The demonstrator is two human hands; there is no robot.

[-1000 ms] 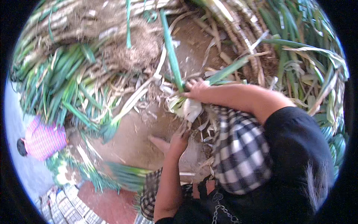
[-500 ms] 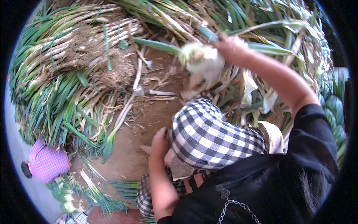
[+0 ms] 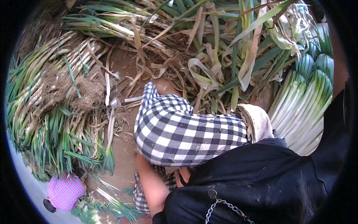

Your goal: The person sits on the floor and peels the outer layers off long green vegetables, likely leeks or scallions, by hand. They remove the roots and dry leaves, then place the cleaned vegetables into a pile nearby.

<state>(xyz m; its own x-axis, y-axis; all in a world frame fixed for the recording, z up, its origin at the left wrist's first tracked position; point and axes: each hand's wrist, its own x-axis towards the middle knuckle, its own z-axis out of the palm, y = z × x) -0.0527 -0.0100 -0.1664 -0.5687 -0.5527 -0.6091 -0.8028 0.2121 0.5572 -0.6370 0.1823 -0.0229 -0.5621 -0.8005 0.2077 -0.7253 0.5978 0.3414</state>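
My left forearm (image 3: 152, 188) comes up from the lower edge, and my checked trouser leg (image 3: 179, 130) hides the hand, so its fingers do not show. On the right, my right upper arm in a black sleeve (image 3: 333, 119) reaches to the picture's rim; the hand itself is out of sight. Closest to that arm lies a stack of cleaned long green onions (image 3: 294, 108) with white stems and green tops. Stripped, withered onion leaves (image 3: 223, 71) are heaped in front of my knee.
Unpeeled green onions (image 3: 44, 89) with dry roots are piled at the left, and more (image 3: 126, 31) lie at the far side. A loose stalk (image 3: 111, 125) rests on the brown ground (image 3: 125, 149). Someone in a pink checked shirt (image 3: 66, 192) is at the lower left.
My right hand, blurred over the leaf heap with a green onion earlier, has left the picture at the right. My view has shifted right, showing the cleaned stack. My left hand has gone behind my leg.
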